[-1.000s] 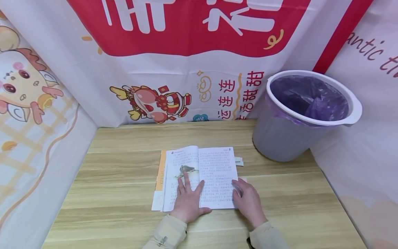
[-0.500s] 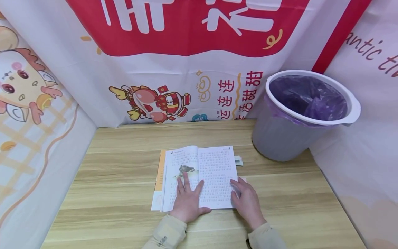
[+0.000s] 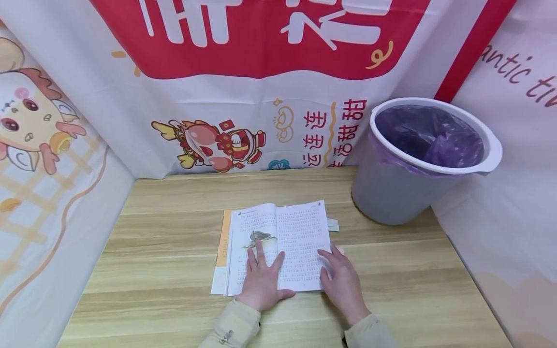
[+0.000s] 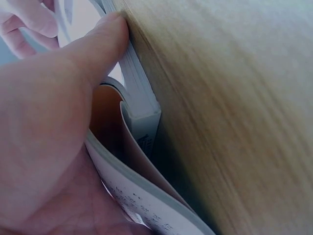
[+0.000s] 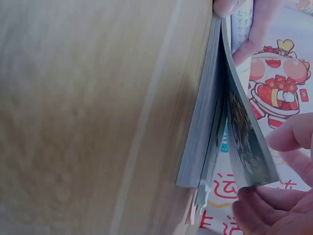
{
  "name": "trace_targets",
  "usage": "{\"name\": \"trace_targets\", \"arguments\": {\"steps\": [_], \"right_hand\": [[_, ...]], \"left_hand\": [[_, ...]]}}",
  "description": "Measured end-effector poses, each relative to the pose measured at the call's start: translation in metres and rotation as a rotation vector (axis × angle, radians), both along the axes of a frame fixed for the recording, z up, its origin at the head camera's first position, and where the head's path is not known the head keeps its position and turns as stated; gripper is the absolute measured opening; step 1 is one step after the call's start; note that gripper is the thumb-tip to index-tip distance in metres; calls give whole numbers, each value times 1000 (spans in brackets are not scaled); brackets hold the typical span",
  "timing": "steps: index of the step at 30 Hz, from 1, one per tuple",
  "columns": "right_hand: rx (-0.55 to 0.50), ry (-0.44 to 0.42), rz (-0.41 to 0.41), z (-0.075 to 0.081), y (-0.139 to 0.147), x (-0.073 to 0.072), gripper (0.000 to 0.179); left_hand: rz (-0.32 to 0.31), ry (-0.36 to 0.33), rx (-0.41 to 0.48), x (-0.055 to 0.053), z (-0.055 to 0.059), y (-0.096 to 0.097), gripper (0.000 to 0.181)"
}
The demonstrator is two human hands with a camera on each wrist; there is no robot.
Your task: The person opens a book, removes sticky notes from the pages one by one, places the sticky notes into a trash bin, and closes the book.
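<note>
An open book (image 3: 302, 227) lies on the wooden table, text on both pages and a boat drawing on the left one. My left hand (image 3: 261, 285) rests across the left page with fingers spread, its thumb near the bottom edge at the spine. In the left wrist view the thumb (image 4: 105, 41) presses along the book's lower edge. My right hand (image 3: 344, 285) holds the outer edge of the right-hand pages. Seen from the right wrist, the lifted section (image 5: 244, 132) stands away from the pages beneath, its edge between the thumb and fingers (image 5: 254, 205).
A grey bin (image 3: 387, 193) with a purple liner stands behind and right of the book. Pale tabs (image 3: 332, 224) stick out past the right page edge. Printed cloth (image 3: 243, 96) hangs along the back and sides of the table (image 3: 152, 251).
My right hand has moved slightly left over the page edge. The right page's outer edge has risen a little. The left hand keeps its place on the book.
</note>
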State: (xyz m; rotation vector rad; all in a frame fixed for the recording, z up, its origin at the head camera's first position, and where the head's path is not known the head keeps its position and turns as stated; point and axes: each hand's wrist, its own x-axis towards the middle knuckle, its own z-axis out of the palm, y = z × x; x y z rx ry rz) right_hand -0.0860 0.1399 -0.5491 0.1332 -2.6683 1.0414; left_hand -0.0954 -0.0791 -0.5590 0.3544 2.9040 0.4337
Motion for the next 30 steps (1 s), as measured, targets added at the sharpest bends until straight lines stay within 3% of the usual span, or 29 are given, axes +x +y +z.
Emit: {"name": "trace_targets", "arguments": {"steps": [12, 21, 24, 30], "right_hand": [[-102, 176, 127, 9, -17, 10, 77], [-361, 88, 224, 16, -27, 11, 104], [-376, 109, 247, 15, -31, 14, 108], [-291, 224, 295, 8, -38, 16, 99]], "left_hand": [[-16, 9, 19, -1, 2, -5, 110], [-13, -55, 99, 0, 3, -24, 135], [-27, -49, 127, 3, 7, -34, 133], [-27, -82, 187, 13, 14, -51, 121]]}}
